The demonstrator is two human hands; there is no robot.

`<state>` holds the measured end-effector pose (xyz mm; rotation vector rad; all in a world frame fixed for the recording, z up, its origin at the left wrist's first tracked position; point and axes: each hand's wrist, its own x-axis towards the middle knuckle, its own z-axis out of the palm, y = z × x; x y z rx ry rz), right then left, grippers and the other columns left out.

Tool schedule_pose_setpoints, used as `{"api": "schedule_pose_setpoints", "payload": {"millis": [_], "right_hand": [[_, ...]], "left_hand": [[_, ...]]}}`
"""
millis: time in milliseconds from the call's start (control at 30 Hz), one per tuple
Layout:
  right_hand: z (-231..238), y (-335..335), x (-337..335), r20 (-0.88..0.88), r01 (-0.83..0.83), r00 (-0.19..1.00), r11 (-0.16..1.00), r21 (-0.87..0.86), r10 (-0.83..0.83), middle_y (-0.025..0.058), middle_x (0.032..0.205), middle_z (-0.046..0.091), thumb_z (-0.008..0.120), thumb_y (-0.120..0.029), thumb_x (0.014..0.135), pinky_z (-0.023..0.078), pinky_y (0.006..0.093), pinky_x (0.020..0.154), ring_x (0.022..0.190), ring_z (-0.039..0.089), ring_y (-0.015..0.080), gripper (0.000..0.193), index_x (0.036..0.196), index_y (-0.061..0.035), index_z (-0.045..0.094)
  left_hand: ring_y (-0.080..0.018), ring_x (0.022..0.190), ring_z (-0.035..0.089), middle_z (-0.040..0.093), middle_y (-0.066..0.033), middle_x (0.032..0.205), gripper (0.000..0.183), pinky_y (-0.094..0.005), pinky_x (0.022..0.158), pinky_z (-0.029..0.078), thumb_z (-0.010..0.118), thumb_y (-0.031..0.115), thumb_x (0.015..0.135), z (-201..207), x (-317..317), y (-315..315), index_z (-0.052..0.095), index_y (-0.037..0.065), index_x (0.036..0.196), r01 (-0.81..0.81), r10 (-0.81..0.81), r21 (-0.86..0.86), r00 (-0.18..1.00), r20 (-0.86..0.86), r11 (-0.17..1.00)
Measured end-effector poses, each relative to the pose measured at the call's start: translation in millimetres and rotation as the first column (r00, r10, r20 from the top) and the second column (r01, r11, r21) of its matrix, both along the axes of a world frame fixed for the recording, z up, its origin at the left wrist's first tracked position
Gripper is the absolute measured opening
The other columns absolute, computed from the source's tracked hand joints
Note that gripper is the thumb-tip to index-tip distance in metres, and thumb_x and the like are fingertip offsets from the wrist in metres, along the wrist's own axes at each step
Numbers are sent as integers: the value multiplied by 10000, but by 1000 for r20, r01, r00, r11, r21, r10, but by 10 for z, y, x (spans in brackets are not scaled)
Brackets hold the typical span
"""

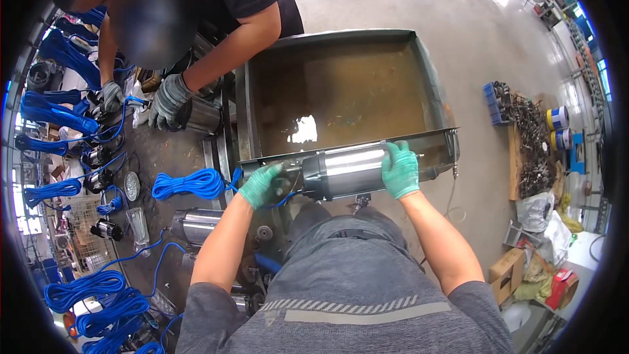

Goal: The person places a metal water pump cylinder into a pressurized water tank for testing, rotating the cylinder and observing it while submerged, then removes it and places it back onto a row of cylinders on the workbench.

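A silver metal cylinder with dark ends, which looks like a submersible pump motor (354,169), lies crosswise at the near edge of a water-filled metal tank (250,118). My right hand (401,169), in a green glove, is wrapped over the cylinder's right part. At its left end is my left hand (259,185), also green-gloved, with the fingers curled near the dark end piece. What those fingers grip is hidden. A blue cable (285,202) runs from below the cylinder's left end past my left hand, toward a coiled blue cable bundle (190,184).
At upper left a co-worker's grey-gloved hand (171,101) rests on another metal cylinder (202,117). More motors (195,225) and blue cable coils (113,311) lie on the left. A blue crate (495,103), metal scrap (532,147) and a cardboard box (506,274) stand right.
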<state>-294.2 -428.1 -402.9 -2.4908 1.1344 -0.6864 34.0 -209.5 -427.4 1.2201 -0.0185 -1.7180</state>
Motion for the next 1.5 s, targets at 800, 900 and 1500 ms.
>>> {"api": "schedule_pose_setpoints", "payload": {"millis": [800,900,1500], "right_hand": [[131,-39,-7,-93,10,996,997,78,-2,194,972,606,633,-203,858,495,487,785,850,640,367,253,1054,-43,643],[248,-32,-32,-151,41,988,992,117,-23,222,1026,611,643,-206,861,509,488,851,942,631,371,291,1090,-28,632],[129,-740,-1735,92,-188,683,-53,981,-725,-10,658,485,462,-369,1027,265,249,412,457,367,67,252,1041,-134,551]], "left_hand": [[-365,1040,636,660,-210,1111,494,-398,933,496,812,229,810,-633,-12,277,593,0,1190,197,-239,237,-10,971,951],[-266,1077,614,635,-139,1191,574,-372,937,496,806,97,806,-414,-138,176,539,16,1307,211,-79,61,78,994,976],[-166,1077,590,605,-84,1218,391,-301,917,506,617,139,995,784,-1348,38,515,27,1355,-147,369,-339,301,879,929]]}}
